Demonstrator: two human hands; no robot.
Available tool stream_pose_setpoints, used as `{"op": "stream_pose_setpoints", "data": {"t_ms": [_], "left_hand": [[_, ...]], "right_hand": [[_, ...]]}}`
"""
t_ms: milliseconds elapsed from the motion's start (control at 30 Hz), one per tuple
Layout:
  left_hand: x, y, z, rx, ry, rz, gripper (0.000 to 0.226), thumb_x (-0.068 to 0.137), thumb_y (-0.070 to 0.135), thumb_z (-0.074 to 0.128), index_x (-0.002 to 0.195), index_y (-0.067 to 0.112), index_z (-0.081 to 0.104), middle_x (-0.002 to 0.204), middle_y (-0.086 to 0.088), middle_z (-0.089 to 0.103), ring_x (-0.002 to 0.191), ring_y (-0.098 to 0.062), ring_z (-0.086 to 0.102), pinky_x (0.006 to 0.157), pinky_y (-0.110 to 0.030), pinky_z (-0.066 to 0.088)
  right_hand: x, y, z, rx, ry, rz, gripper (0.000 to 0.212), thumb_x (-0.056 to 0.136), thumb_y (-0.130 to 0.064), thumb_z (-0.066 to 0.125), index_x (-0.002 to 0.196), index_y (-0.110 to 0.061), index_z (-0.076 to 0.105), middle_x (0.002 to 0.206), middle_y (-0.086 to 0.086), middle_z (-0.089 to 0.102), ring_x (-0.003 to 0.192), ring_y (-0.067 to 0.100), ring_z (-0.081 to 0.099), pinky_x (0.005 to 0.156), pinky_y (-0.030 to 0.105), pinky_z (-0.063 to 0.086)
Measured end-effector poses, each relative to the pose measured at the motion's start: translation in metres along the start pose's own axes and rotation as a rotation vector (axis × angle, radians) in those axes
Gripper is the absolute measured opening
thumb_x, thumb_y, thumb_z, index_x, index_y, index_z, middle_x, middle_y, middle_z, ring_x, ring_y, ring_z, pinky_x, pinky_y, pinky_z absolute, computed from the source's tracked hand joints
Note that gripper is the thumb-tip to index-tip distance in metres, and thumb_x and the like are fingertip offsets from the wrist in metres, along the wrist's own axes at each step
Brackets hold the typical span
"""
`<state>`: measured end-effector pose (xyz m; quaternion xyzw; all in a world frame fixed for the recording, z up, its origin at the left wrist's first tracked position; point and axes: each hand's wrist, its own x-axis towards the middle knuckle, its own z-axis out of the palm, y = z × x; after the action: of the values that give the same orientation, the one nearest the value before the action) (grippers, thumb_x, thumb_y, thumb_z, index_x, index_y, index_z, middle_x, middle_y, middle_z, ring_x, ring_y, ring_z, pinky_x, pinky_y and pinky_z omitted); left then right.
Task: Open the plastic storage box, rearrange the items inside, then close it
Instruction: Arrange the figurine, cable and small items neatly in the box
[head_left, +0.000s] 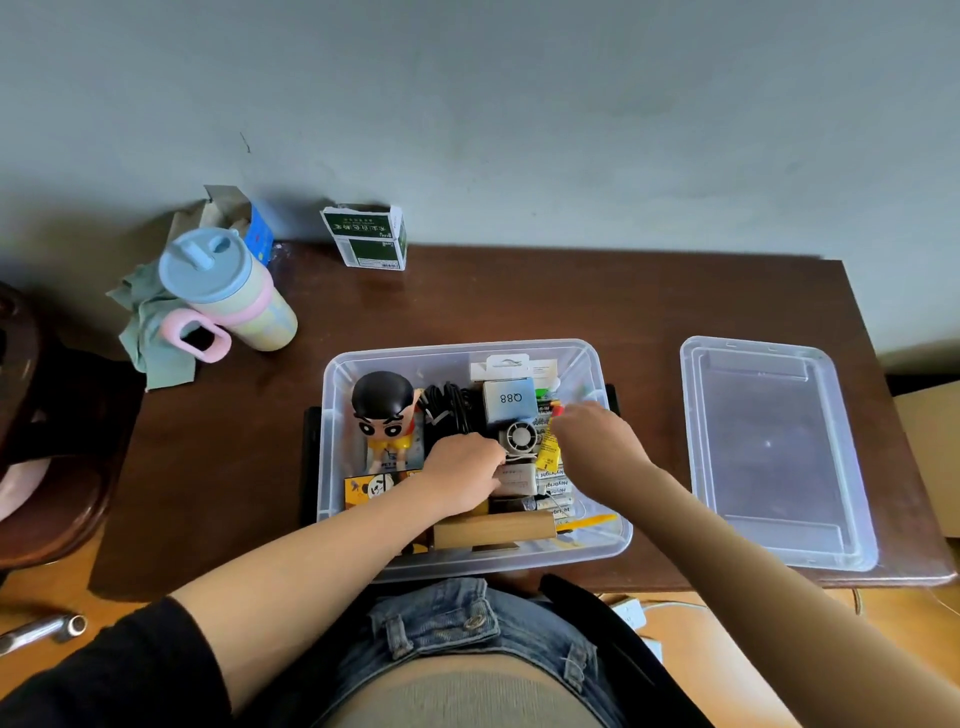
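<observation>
I'm mid-rearrange: the clear storage box (467, 558) sits at the table's near edge, its lid (774, 452) off by the right edge. My left hand (462, 470) curls on a small white box (517, 479); my right hand (592, 434) reaches by the glue tube (549, 453), grip unclear. Next I judge careful shifting, then fetching the lid.

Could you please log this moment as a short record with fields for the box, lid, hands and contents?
box: open clear box on the brown table
lid: off, flat on the table right of the box
left hand: inside the box, among the items; grip unclear
right hand: inside the box, reaching to its far right; grip unclear
contents: figurine, black cable, Q88 carton, small fan
stage: rearranging; box not yet closed
</observation>
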<state>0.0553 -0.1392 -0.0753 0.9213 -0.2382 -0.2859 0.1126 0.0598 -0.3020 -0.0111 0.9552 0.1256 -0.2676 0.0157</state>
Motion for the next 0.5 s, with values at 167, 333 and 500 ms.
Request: {"op": "stream_pose_setpoints", "data": {"t_ms": [167, 333, 500], "left_hand": [[0.005, 0.0, 0.001, 0.309, -0.134, 0.062, 0.03, 0.095, 0.03, 0.055, 0.112, 0.007, 0.06, 0.105, -0.011, 0.066, 0.094, -0.03, 0.064, 0.073, -0.037, 0.048], [0.012, 0.001, 0.005, 0.321, -0.18, 0.039, 0.029, 0.094, 0.028, 0.057, 0.111, 0.005, 0.062, 0.105, -0.012, 0.066, 0.094, -0.03, 0.064, 0.072, -0.035, 0.047], [0.015, -0.002, 0.005, 0.235, -0.175, 0.024, 0.037, 0.087, 0.033, 0.066, 0.111, 0.006, 0.061, 0.104, -0.013, 0.066, 0.093, -0.03, 0.064, 0.079, -0.039, 0.052]], "right_hand": [[0.028, 0.004, 0.008, -0.455, -0.063, -0.183, 0.03, 0.089, -0.011, 0.055, 0.119, -0.013, 0.057, 0.122, 0.007, 0.055, 0.116, 0.024, 0.046, 0.099, 0.031, 0.033], [0.045, 0.003, 0.013, -0.615, -0.088, -0.191, 0.034, 0.089, -0.02, 0.06, 0.123, -0.018, 0.056, 0.123, 0.004, 0.056, 0.117, 0.023, 0.046, 0.094, 0.03, 0.036], [0.053, 0.002, 0.018, -0.608, -0.089, -0.178, 0.033, 0.089, -0.018, 0.058, 0.122, -0.018, 0.058, 0.125, 0.004, 0.057, 0.12, 0.025, 0.044, 0.093, 0.032, 0.037]]}}
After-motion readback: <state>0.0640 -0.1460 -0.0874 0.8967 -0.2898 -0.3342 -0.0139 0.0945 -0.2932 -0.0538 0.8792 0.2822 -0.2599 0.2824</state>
